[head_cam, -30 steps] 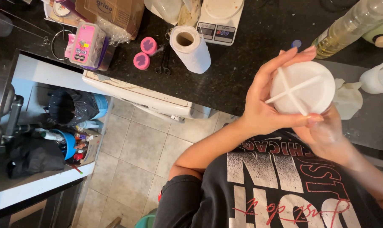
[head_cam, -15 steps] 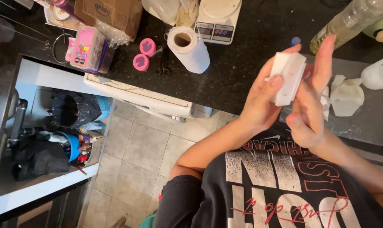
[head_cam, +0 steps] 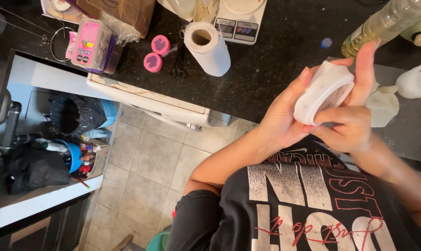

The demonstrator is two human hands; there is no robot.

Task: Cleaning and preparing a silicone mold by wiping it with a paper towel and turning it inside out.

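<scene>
White round mould [head_cam: 323, 93] (pale), black speckled counter [head_cam: 266, 69].

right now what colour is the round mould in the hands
White, plain; the round mould shows best in the head view, held between both hands.

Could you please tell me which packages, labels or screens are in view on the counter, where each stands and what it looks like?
Brown cardboard box: far counter edge, top left, partly cut off.
Pink rectangular plastic package with black label stickers: left counter end, in front of the box.
White kitchen scale: top centre, two small grey screens on its front.
Clear bottle of yellowish liquid: top right, lying slanted.
</scene>
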